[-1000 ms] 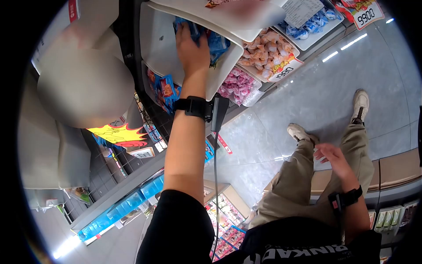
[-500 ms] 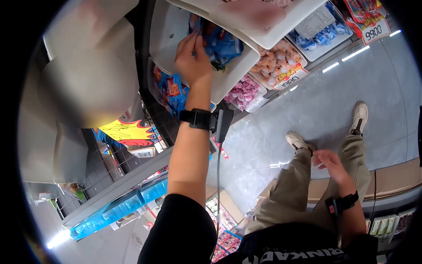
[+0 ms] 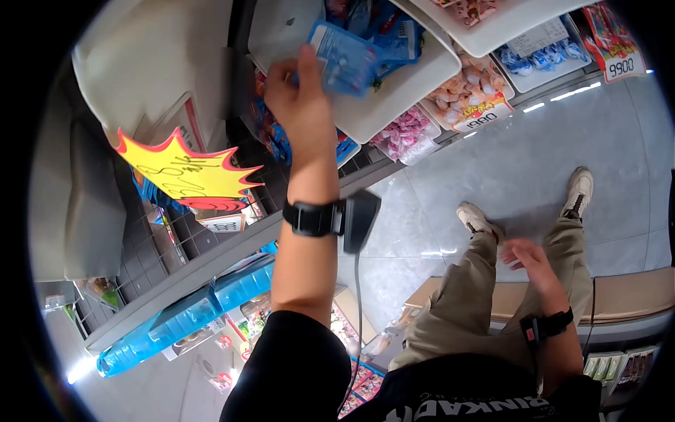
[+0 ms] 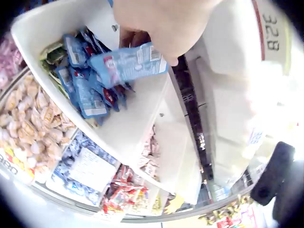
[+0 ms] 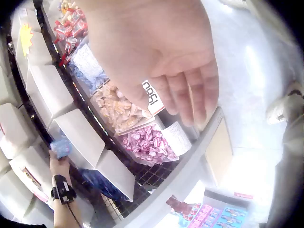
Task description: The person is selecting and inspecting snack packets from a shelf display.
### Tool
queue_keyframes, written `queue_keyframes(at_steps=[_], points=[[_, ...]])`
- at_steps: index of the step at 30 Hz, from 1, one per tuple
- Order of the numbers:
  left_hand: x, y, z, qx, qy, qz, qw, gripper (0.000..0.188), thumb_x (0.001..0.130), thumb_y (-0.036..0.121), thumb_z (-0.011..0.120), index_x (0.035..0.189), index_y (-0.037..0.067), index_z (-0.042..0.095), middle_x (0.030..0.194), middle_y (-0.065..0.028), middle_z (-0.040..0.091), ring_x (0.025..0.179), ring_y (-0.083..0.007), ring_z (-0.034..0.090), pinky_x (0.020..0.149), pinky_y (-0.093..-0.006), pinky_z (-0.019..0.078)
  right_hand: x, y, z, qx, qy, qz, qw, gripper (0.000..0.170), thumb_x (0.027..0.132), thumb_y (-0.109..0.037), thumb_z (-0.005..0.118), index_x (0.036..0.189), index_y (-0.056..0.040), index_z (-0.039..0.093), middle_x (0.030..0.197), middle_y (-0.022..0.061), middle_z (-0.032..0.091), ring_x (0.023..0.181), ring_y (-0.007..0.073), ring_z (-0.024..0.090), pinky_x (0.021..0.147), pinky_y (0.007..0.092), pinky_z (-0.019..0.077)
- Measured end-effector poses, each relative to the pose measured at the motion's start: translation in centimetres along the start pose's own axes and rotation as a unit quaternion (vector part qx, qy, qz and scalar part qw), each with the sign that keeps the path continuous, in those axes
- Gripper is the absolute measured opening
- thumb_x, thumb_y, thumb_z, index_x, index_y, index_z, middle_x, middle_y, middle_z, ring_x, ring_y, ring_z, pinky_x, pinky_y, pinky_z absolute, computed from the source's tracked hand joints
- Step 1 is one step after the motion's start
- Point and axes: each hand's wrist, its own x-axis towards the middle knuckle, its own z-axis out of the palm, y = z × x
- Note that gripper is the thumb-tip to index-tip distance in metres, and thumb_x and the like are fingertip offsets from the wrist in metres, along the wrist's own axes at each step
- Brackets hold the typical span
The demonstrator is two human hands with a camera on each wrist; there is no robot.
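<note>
My left hand (image 3: 299,98) pinches a light-blue snack packet (image 3: 348,56) by one end, between thumb and fingers. The packet is held over a white bin (image 3: 401,105) where several other blue packets (image 3: 397,39) lie in a heap. From the left wrist view, the held packet (image 4: 130,66) overlaps that heap, and a green-edged packet (image 4: 54,59) shows at the bin's end. Low beside my leg hangs my right hand (image 3: 531,260), holding nothing. Its fingers are relaxed in the right wrist view, the palm (image 5: 156,47) in sight.
Orange-wrapped candies (image 3: 471,84), pink candies (image 3: 408,133) and blue-and-white candies (image 3: 538,60) fill trays along the shelf edge. A yellow starburst sign (image 3: 190,169) stands left of my forearm. More blue packets (image 3: 271,137) lie beneath my left hand. Grey floor (image 3: 422,197) stretches on the right.
My left hand has drawn a blue packet up from the heap and back toward me, the packet now in plain sight. The right hand hangs much as before.
</note>
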Motion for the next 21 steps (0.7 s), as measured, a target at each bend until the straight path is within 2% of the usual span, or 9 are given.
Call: queue_keyframes(at_steps=[2,3,5,12,14,16,18,20,21], points=[[-1.7,1.1,-0.7,-0.163,0.046,-0.085,0.982,0.025,0.085,0.023,0.055,0.089,-0.001,0.049,0.087,-0.0064,0.057,0.071,-0.0112,0.055,0.067,-0.0242,0.0463,0.2,0.2,0.1,-0.003,-0.003,0.003,1.000,0.032,0.087,-0.029,0.048,0.104,-0.0033,0.054,0.087,0.0073,0.061,0.078,0.0130,0.057,0.064,0.0262,0.0451],[-2.7,1.4,-1.1,-0.160,0.052,-0.087,0.982,0.025,0.085,0.023,0.055,0.089,-0.001,0.049,0.087,-0.0064,0.057,0.071,-0.0112,0.055,0.067,-0.0242,0.0463,0.3,0.4,0.4,-0.002,-0.003,0.008,1.000,0.032,0.086,-0.030,0.048,0.104,-0.0032,0.054,0.087,0.0072,0.061,0.078,0.0132,0.057,0.064,0.0260,0.0451],[-4.6,1.7,-1.7,-0.259,0.053,-0.200,0.944,0.022,0.088,0.023,0.051,0.091,0.000,0.049,0.087,-0.0058,0.057,0.075,-0.0125,0.057,0.069,-0.0262,0.0478,0.4,-0.3,1.1,0.007,-0.011,0.010,1.000,0.033,0.087,-0.029,0.047,0.107,-0.0027,0.053,0.087,0.0076,0.061,0.079,0.0137,0.057,0.066,0.0264,0.0455],[-16.4,0.6,-1.5,-0.293,-0.016,-0.373,0.880,0.015,0.087,0.018,0.052,0.083,0.004,0.047,0.080,-0.0043,0.058,0.074,-0.0100,0.056,0.070,-0.0253,0.0468,0.2,-8.7,7.4,0.159,-0.096,-0.090,0.978,0.043,0.088,-0.026,0.044,0.122,-0.0013,0.038,0.106,0.0149,0.054,0.081,0.0212,0.059,0.068,0.0299,0.0487],[-19.0,-0.1,-1.9,-0.233,-0.130,-0.263,0.927,0.012,0.085,0.009,0.054,0.079,0.005,0.045,0.083,-0.0052,0.059,0.072,-0.0100,0.055,0.072,-0.0256,0.0446,0.4,-10.1,8.2,0.195,-0.097,-0.073,0.973,0.044,0.087,-0.027,0.044,0.121,-0.0006,0.037,0.107,0.0160,0.053,0.079,0.0230,0.060,0.067,0.0306,0.0492],[-19.6,1.3,-1.6,-0.220,-0.164,-0.229,0.934,0.016,0.077,0.001,0.060,0.076,0.005,0.045,0.094,-0.0115,0.059,0.091,-0.0175,0.054,0.080,-0.0296,0.0416,0.8,-11.2,8.9,0.335,-0.127,-0.051,0.932,0.039,0.086,-0.025,0.046,0.114,0.0013,0.041,0.105,0.0168,0.052,0.076,0.0255,0.060,0.064,0.0318,0.0498],[-19.8,1.4,-2.5,-0.193,-0.201,-0.202,0.939,0.017,0.074,0.001,0.064,0.074,0.004,0.047,0.099,-0.0137,0.058,0.099,-0.0205,0.052,0.083,-0.0317,0.0408,1.5,-10.5,8.9,0.302,-0.100,-0.069,0.946,0.034,0.085,-0.024,0.045,0.109,0.0012,0.043,0.104,0.0165,0.052,0.076,0.0259,0.060,0.064,0.0320,0.0494],[-19.4,1.1,-3.4,-0.095,-0.380,-0.113,0.913,0.020,0.066,0.001,0.071,0.070,0.005,0.051,0.119,-0.0169,0.046,0.114,-0.0261,0.042,0.090,-0.0372,0.0376,1.8,-10.1,9.0,0.285,-0.094,-0.106,0.948,0.022,0.083,-0.017,0.045,0.097,-0.0004,0.046,0.102,0.0156,0.052,0.077,0.0245,0.059,0.067,0.0323,0.0476],[-19.7,1.0,-3.5,-0.093,-0.378,-0.111,0.914,0.020,0.066,0.001,0.071,0.070,0.005,0.051,0.119,-0.0169,0.046,0.114,-0.0261,0.042,0.090,-0.0372,0.0376,2.0,-10.0,9.0,0.284,-0.097,-0.107,0.948,0.022,0.083,-0.017,0.045,0.097,-0.0004,0.046,0.102,0.0156,0.052,0.077,0.0245,0.059,0.067,0.0323,0.0476]])
